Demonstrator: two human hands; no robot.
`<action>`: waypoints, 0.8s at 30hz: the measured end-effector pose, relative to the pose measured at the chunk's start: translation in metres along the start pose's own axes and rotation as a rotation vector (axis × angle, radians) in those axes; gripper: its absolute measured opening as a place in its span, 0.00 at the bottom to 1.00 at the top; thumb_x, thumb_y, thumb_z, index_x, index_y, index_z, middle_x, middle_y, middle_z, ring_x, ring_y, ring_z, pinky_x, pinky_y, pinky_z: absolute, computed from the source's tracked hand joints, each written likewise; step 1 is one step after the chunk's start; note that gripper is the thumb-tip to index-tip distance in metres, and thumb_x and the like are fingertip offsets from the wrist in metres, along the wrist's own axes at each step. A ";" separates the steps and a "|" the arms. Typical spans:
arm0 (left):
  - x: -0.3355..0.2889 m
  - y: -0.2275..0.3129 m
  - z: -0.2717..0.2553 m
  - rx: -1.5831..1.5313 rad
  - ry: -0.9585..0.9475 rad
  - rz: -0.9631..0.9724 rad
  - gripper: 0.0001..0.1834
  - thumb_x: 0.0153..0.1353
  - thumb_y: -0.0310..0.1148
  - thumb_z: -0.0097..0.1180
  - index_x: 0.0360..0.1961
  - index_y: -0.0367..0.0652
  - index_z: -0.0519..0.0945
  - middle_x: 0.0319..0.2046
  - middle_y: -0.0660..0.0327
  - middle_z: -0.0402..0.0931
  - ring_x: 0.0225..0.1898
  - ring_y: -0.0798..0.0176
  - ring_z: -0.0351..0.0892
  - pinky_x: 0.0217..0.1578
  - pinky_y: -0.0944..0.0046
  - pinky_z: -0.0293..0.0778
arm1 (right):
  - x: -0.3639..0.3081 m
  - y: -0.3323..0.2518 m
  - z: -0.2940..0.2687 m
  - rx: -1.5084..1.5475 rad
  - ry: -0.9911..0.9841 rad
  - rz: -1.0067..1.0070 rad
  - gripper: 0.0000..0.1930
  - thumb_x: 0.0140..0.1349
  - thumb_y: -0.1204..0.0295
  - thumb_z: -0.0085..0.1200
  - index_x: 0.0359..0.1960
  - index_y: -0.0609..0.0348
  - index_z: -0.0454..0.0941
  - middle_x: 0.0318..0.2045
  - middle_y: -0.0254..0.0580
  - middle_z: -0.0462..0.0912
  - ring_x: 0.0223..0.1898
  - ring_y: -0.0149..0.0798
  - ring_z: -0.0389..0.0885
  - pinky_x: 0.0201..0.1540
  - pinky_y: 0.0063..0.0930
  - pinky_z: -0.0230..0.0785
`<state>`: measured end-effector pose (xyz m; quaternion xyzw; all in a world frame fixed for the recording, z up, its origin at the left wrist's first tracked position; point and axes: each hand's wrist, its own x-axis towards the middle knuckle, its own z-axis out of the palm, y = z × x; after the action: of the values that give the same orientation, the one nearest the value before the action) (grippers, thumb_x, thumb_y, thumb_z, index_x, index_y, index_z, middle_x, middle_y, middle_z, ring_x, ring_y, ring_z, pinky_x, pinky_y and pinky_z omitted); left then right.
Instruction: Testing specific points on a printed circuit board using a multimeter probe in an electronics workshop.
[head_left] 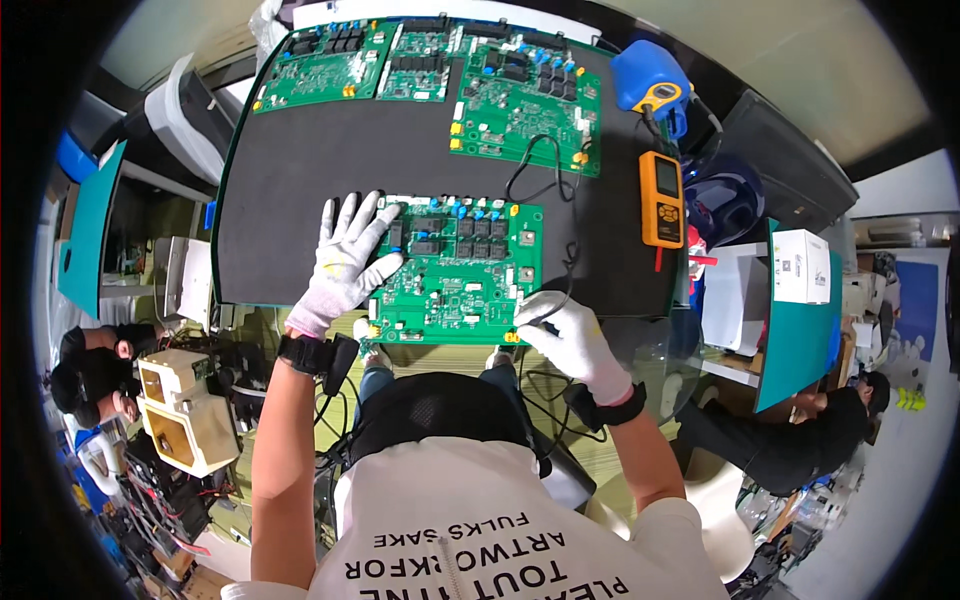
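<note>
Green PCB [455, 290] lies btwn both hands: L hand [350, 255] spread, ungripping, at its left edge; R hand [568, 338] pinching black lead [571, 262] by near-right corner.

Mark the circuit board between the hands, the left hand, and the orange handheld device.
Circuit board [458, 278]: head view, green middle.
Left hand [346, 256]: head view, glove's back.
Orange handheld device [661, 200]: head view, front face.

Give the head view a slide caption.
White-gloved left hand on rectangular green circuit board, white-gloved right hand with thin black cable near its lower-right corner.
</note>
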<state>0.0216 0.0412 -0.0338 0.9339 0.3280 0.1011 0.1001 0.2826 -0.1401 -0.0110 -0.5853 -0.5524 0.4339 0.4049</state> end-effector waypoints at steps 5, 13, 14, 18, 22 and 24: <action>-0.001 -0.002 0.001 -0.026 0.004 0.003 0.34 0.60 0.53 0.44 0.62 0.44 0.60 0.63 0.47 0.53 0.65 0.41 0.48 0.64 0.47 0.34 | 0.000 0.011 -0.001 -0.088 0.021 -0.140 0.06 0.52 0.79 0.57 0.32 0.65 0.75 0.34 0.42 0.74 0.26 0.31 0.79 0.19 0.20 0.74; -0.003 -0.006 0.008 -0.045 0.070 0.004 0.33 0.58 0.54 0.47 0.61 0.47 0.63 0.61 0.48 0.58 0.63 0.40 0.52 0.64 0.45 0.37 | -0.002 0.011 0.001 0.025 0.001 -0.023 0.06 0.53 0.79 0.57 0.33 0.63 0.75 0.34 0.41 0.73 0.27 0.31 0.79 0.18 0.18 0.75; -0.003 -0.006 0.009 -0.047 0.076 0.006 0.33 0.58 0.53 0.47 0.61 0.48 0.63 0.61 0.49 0.58 0.63 0.40 0.52 0.64 0.45 0.37 | -0.002 0.010 0.000 0.006 -0.001 -0.031 0.06 0.53 0.79 0.57 0.33 0.63 0.75 0.34 0.41 0.73 0.27 0.31 0.79 0.18 0.18 0.75; 0.000 -0.002 0.006 -0.032 0.033 -0.013 0.33 0.59 0.54 0.46 0.62 0.48 0.62 0.62 0.49 0.56 0.64 0.41 0.50 0.64 0.46 0.36 | -0.002 0.004 0.000 0.061 0.011 0.013 0.06 0.52 0.79 0.57 0.33 0.63 0.76 0.35 0.40 0.75 0.26 0.29 0.78 0.20 0.18 0.73; -0.003 -0.005 0.006 -0.026 0.012 -0.014 0.34 0.60 0.55 0.43 0.62 0.47 0.60 0.63 0.48 0.53 0.65 0.41 0.48 0.64 0.47 0.35 | 0.000 0.011 -0.002 -0.089 0.022 -0.099 0.06 0.51 0.79 0.59 0.31 0.63 0.77 0.34 0.39 0.77 0.27 0.27 0.77 0.27 0.19 0.70; -0.003 -0.005 0.007 -0.038 0.037 -0.019 0.33 0.59 0.54 0.45 0.61 0.48 0.62 0.62 0.49 0.55 0.64 0.41 0.50 0.64 0.46 0.36 | 0.000 0.006 -0.002 -0.063 0.015 -0.020 0.06 0.50 0.78 0.60 0.31 0.63 0.78 0.33 0.39 0.78 0.27 0.27 0.77 0.30 0.19 0.69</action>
<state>0.0183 0.0426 -0.0423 0.9266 0.3369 0.1235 0.1130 0.2865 -0.1408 -0.0164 -0.5955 -0.5686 0.4078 0.3947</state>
